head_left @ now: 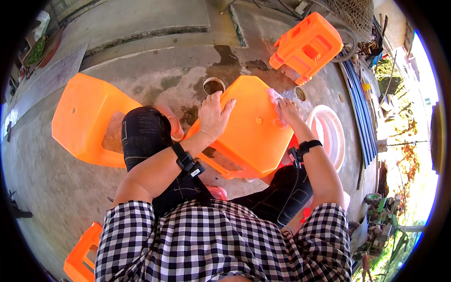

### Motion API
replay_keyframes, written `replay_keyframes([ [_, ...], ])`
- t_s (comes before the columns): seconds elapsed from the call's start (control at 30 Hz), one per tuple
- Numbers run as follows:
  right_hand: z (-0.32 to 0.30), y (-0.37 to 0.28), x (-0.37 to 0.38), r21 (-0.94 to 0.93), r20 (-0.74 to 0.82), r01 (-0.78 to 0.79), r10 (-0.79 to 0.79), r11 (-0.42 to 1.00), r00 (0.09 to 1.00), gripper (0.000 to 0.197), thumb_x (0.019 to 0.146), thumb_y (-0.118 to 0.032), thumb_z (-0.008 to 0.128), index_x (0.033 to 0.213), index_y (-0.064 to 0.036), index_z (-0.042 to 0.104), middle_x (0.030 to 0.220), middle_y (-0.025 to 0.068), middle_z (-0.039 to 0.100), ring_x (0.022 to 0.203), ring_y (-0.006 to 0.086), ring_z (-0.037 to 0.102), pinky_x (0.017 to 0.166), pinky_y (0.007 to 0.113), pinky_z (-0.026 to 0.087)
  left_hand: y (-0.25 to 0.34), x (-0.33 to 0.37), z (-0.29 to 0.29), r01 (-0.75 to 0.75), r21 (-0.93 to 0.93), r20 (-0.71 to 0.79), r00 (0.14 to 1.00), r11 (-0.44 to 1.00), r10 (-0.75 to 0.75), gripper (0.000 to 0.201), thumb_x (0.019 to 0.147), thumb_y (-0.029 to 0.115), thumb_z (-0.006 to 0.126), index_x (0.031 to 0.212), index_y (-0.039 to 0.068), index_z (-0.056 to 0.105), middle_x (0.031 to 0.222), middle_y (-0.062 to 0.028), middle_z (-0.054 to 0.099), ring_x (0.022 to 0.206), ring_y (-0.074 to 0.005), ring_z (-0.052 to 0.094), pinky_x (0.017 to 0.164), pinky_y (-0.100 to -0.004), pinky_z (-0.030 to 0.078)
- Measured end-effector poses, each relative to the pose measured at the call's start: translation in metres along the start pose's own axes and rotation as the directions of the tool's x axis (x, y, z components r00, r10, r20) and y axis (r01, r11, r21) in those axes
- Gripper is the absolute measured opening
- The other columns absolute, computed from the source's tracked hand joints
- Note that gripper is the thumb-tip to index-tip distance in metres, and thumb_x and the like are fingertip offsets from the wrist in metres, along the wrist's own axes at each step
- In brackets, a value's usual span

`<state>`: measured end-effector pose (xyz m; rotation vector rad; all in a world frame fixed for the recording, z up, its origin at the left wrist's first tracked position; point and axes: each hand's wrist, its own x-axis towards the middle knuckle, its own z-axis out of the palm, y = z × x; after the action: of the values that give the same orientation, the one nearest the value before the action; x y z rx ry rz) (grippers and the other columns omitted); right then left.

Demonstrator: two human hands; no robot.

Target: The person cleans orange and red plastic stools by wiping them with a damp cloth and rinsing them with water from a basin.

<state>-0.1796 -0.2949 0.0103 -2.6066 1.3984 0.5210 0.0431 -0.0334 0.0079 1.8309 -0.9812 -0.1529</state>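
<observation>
An orange plastic stool (pixel 253 127) stands between my knees, its seat facing up at me with a small round hole in it. My left hand (pixel 215 117) grips the seat's left edge, thumb on top and the fingers over the side. On the right part of the seat, my right hand (pixel 290 113) is closed on a crumpled pink-and-white cloth (pixel 274 97) pressed against the surface. Some of that cloth sticks out past the fingers. Each wrist wears a black strap with a small device.
Another orange stool (pixel 89 117) lies tipped by my left knee. Stacked orange stools (pixel 310 47) are at the far right, and part of one more stool (pixel 83 254) shows lower left. A white basin (pixel 339 136) stands right of my right forearm. Beyond the seat are two small round containers (pixel 214 86).
</observation>
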Motion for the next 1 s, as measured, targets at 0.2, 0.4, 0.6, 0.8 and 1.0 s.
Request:
replay_keyframes([
  [0.2,-0.048,-0.13,0.0,0.12,-0.18,0.072,-0.049,0.99,0.982,0.067,0.092,-0.057,0.042,0.154,-0.0361,0.027,0.156,0.0078,0.034,0.142,0.0357,0.032,0.109,0.058,0.027,0.001,0.002,-0.001,0.016,0.001,-0.026,1.0,1.0,-0.016,0.057,0.094,0.046,0.059,0.125,-0.002,0.054,0.111,-0.0235,0.06,0.103,-0.0404,0.058,0.088,-0.0482,0.047],
  [0.4,-0.062,-0.186,-0.016,-0.052,-0.141,0.305,-0.309,0.951,0.941,0.063,0.091,-0.059,0.047,0.149,-0.034,0.038,0.159,0.0064,0.028,0.146,0.0363,0.023,0.111,0.064,0.02,0.001,0.003,-0.005,-0.007,0.008,-0.084,0.996,1.0,0.008,0.058,0.093,0.043,0.06,0.13,-0.001,0.049,0.121,-0.0225,0.054,0.11,-0.0399,0.051,0.093,-0.049,0.041],
  [0.6,-0.039,-0.213,-0.06,-0.062,-0.119,0.519,-0.523,0.852,0.844,0.054,0.09,-0.045,0.057,0.141,-0.0285,0.051,0.155,0.0066,0.033,0.146,0.034,0.023,0.113,0.065,0.017,0.004,0.003,-0.005,-0.092,-0.047,-0.195,0.977,0.995,0.081,0.054,0.094,0.04,0.059,0.13,0.001,0.05,0.124,-0.0195,0.053,0.113,-0.0388,0.046,0.095,-0.051,0.037],
  [0.8,-0.028,-0.146,-0.109,0.3,-0.518,0.523,-0.324,0.798,0.791,0.049,0.085,-0.02,0.068,0.133,-0.0129,0.058,0.142,0.0108,0.05,0.134,0.0305,0.043,0.107,0.049,0.037,-0.011,0.007,-0.011,0.029,0.006,0.128,0.991,1.0,-0.029,0.05,0.091,0.037,0.06,0.126,0.001,0.054,0.12,-0.0171,0.059,0.113,-0.0383,0.05,0.094,-0.0519,0.039],
  [1.0,0.027,-0.086,-0.179,0.05,-0.456,0.286,-0.233,0.957,0.859,0.062,0.092,-0.042,0.058,0.147,-0.0163,0.043,0.156,0.0131,0.033,0.141,0.0366,0.032,0.109,0.054,0.03,0.001,0.048,0.013,-0.164,0.133,0.26,0.957,0.977,0.126,0.052,0.09,0.037,0.061,0.124,-0.002,0.053,0.109,-0.0199,0.065,0.109,-0.0392,0.058,0.089,-0.0463,0.047],
])
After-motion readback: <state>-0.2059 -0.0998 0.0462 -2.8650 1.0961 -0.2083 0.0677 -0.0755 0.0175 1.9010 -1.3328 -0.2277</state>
